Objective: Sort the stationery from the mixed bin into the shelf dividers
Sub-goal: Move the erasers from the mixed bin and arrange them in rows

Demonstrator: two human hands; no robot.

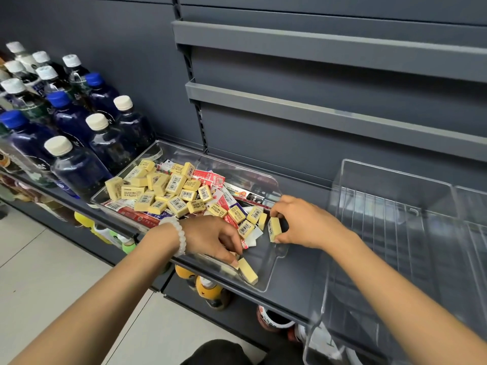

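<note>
Both hands pinch yellow block erasers: right hand (308,222), left hand (210,237), clear plastic bin (274,262).

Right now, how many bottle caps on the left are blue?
3. One blue cap at the far left edge, one in the middle, one further back. Others may be hidden beyond the frame.

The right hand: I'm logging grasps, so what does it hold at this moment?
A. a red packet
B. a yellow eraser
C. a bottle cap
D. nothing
B: the right hand pinches a yellow eraser with a barcode label between thumb and fingers, at the right end of the clear mixed bin.
</note>
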